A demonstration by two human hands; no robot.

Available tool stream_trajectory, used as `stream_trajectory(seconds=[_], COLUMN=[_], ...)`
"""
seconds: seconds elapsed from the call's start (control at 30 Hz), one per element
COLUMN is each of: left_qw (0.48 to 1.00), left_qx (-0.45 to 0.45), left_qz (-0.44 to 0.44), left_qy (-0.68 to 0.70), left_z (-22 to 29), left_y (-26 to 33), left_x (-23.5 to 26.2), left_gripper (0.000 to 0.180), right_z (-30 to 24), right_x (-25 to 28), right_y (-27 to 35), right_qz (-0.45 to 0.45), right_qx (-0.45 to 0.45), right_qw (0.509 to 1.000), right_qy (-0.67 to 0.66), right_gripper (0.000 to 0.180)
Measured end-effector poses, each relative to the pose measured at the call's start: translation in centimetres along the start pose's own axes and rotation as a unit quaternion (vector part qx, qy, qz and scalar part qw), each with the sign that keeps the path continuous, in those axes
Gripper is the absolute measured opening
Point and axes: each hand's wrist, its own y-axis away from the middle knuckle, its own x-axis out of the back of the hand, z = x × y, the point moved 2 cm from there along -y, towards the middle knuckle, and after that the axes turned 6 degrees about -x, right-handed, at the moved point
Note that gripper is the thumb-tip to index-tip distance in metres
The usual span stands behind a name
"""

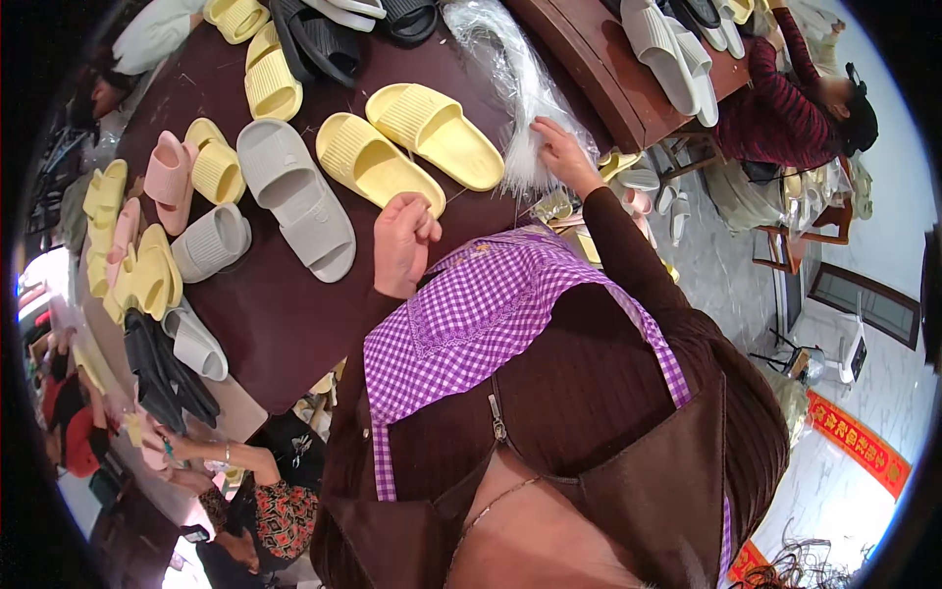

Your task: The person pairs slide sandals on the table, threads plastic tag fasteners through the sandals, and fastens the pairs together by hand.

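Note:
My left hand [402,243] is closed, its fingers curled beside the heel of a yellow slipper [385,167]. What it pinches, if anything, is too small to make out. Another yellow slipper [437,133] lies just beyond, at an angle beside the first. My right hand [566,157] reaches to the edge of a bundle of thin white strands [528,147] in clear plastic wrapping [486,39]. Its thumb and forefinger are apart, touching or very near the strands. To the left of the yellow pair lies a grey slipper [294,196].
More slippers, such as a grey one [213,243] and a pink one [170,182], crowd the left of the dark red table [285,353]. A raised wooden surface [579,59] holds grey slippers [667,54]. Two other people [785,108] [285,515] sit nearby.

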Motion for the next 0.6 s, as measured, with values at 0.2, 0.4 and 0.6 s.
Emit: stream_trajectory(seconds=[0.2,0.4,0.6], left_qw=[0.997,0.992,0.980], left_qx=[-0.066,-0.128,-0.094], left_qz=[-0.024,0.020,0.056], left_qy=[0.020,-0.007,-0.163], left_z=[4.5,9.4,7.7], left_y=[2.7,4.6,3.6], left_x=[2.4,4.2,1.5], left_gripper=[0.007,0.006,0.011], right_z=[0.0,-0.3,-13.3], right_x=[0.9,1.4,2.8], right_y=[-0.3,-0.4,-1.6], right_qz=[-0.031,0.010,-0.050], right_qx=[-0.065,-0.032,-0.053], right_qw=[0.997,0.999,0.997], right_qy=[-0.035,0.016,-0.019], right_gripper=[0.049,0.043,0.027])
